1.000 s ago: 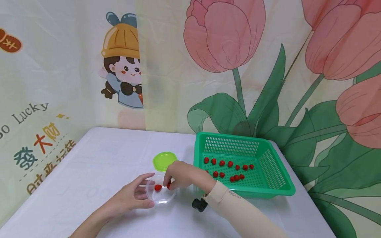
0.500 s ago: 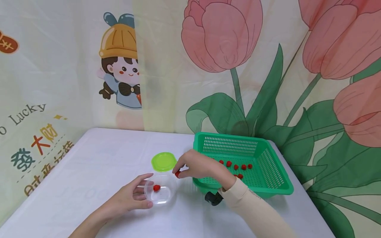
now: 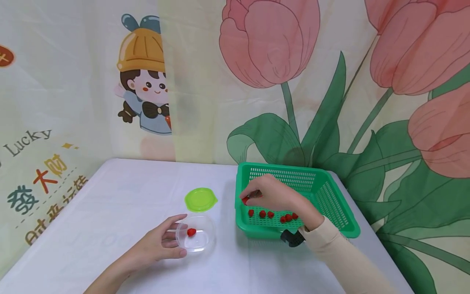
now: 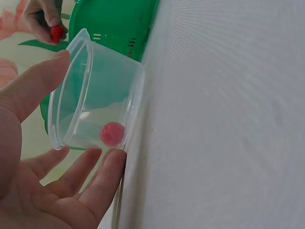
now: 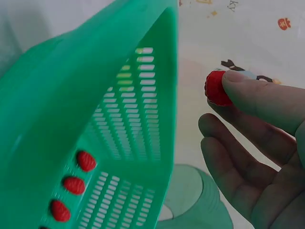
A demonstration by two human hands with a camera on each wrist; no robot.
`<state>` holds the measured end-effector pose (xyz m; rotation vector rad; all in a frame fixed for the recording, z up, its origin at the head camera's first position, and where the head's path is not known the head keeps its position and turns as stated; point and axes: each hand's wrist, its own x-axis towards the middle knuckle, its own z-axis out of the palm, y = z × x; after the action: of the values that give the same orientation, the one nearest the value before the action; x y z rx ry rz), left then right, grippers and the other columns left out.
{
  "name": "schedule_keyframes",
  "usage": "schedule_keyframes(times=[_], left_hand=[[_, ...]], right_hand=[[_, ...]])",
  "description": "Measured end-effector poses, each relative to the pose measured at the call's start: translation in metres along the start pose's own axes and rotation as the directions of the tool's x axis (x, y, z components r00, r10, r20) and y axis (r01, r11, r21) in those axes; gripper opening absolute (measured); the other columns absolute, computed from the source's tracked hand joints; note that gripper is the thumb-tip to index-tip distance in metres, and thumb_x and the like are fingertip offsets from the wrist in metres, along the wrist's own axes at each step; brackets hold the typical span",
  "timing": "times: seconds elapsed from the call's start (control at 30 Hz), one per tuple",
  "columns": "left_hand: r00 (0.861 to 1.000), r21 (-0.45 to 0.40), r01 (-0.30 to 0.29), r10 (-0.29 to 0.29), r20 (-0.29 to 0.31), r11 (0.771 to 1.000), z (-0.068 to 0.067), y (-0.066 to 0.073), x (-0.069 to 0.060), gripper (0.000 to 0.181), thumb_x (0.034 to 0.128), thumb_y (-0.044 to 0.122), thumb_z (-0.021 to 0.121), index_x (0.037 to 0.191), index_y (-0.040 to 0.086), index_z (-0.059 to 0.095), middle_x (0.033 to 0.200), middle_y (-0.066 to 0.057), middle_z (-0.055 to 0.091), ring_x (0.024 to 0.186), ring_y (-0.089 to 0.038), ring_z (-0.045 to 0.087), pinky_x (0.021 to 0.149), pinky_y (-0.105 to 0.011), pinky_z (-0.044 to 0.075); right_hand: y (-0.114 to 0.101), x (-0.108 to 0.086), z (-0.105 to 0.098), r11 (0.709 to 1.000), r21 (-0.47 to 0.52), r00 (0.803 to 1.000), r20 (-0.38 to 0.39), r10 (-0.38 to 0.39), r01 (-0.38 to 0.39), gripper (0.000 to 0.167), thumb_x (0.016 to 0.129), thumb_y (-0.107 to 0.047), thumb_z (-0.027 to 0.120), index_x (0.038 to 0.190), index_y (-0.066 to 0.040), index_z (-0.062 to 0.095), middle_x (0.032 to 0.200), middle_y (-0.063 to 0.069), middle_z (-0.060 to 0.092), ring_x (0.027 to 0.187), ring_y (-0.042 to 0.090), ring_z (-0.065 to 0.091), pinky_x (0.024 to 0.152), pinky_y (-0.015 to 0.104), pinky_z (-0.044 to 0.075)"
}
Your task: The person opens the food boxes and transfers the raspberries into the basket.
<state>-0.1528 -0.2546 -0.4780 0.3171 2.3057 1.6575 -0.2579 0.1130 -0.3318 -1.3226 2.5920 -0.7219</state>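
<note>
My left hand [image 3: 156, 243] holds the left side of a small clear plastic cup [image 3: 203, 245], thumb and fingers spread round it. One raspberry [image 4: 112, 134] lies in the bottom of this cup, which stands upright on the table. In my right hand [image 3: 275, 194] another raspberry [image 5: 218, 88] is pinched between thumb and forefinger. That hand is over the left end of a green slotted basket [image 3: 257, 232], above the basket floor. Several raspberries [image 3: 270, 214] sit in the basket in a front row; the back row is largely hidden behind my right hand.
A bright green lid [image 3: 200, 199] lies flat on the white-covered table [image 3: 147, 183], just behind the cup and left of the basket. A black camera [image 3: 292, 238] is worn on my right wrist. A printed curtain [image 3: 198, 81] hangs behind the table.
My right hand has lifted a raspberry out of the cup and carried it rightward over the basket. One raspberry stays in the cup. My left hand has kept its hold.
</note>
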Motion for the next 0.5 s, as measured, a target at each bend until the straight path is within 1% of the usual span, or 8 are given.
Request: schedule_keyframes(times=[0.07, 0.13, 0.3, 0.5], left_hand=[[1.0, 0.003, -0.005, 0.005, 0.0, 1.0, 0.0, 0.0, 0.0, 0.097, 0.0871, 0.024, 0.09, 0.165, 0.024, 0.033, 0.157, -0.017, 0.047, 0.133, -0.033, 0.063, 0.1, -0.017, 0.054], [1.0, 0.002, -0.008, 0.008, 0.003, 1.0, -0.001, -0.001, 0.0, 0.097, 0.0871, 0.024, 0.09, 0.165, 0.024, 0.032, 0.157, -0.018, 0.047, 0.133, -0.033, 0.063, 0.1, -0.017, 0.054], [1.0, 0.0, -0.01, 0.01, 0.007, 1.0, -0.001, -0.001, 0.0, 0.097, 0.0874, 0.024, 0.09, 0.165, 0.024, 0.032, 0.157, -0.018, 0.047, 0.133, -0.034, 0.062, 0.099, -0.018, 0.055], [1.0, 0.004, -0.002, 0.002, 0.006, 1.0, -0.001, 0.0, 0.0, 0.097, 0.0872, 0.024, 0.09, 0.165, 0.025, 0.032, 0.157, -0.018, 0.048, 0.133, -0.033, 0.063, 0.098, -0.018, 0.055]], right_hand=[[0.006, -0.007, -0.003, 1.0, -0.007, 1.0, -0.016, -0.005, 0.005, 0.021, 0.098, -0.008, 0.078, 0.119, -0.01, 0.081, 0.107, -0.004, 0.079, 0.094, 0.01, 0.073, 0.086, 0.023, 0.061], [0.013, -0.014, -0.005, 1.0, -0.013, 0.999, -0.032, 0.005, -0.005, 0.021, 0.097, -0.008, 0.078, 0.118, -0.011, 0.082, 0.107, -0.004, 0.079, 0.094, 0.01, 0.074, 0.086, 0.023, 0.061], [0.032, -0.035, -0.005, 0.998, -0.028, 0.996, -0.074, 0.057, -0.059, 0.021, 0.096, -0.009, 0.08, 0.117, -0.011, 0.082, 0.107, -0.003, 0.08, 0.093, 0.01, 0.073, 0.082, 0.024, 0.061], [0.057, -0.061, -0.004, 0.994, -0.018, 0.987, -0.121, 0.105, -0.108, 0.02, 0.096, -0.008, 0.079, 0.116, -0.01, 0.082, 0.108, 0.001, 0.08, 0.095, 0.012, 0.074, 0.08, 0.025, 0.061]])
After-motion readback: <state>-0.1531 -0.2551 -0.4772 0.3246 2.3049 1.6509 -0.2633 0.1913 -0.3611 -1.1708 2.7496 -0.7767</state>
